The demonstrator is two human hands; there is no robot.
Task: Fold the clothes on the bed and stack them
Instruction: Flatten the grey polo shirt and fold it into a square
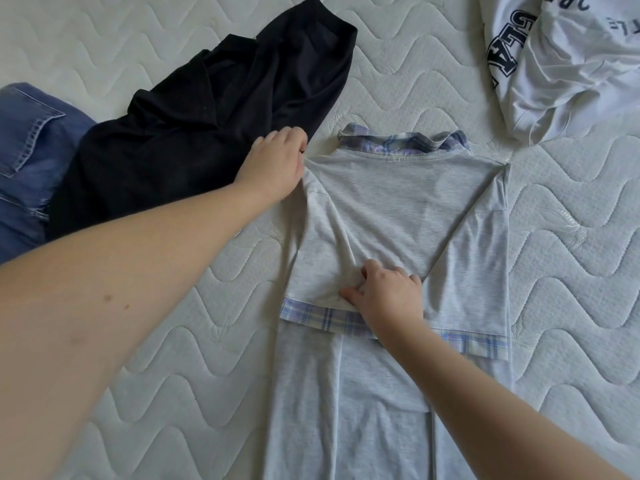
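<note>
Hands reach forward, pinching the grey shirt

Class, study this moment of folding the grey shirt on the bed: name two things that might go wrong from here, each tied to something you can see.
1. The left hand grips the grey shirt at its shoulder, right beside the black garment; pulling may snag or drag that garment along.
2. The right hand pinches bunched fabric near the folded sleeve's plaid cuff; creases there may get folded in, leaving an uneven stack.
</note>
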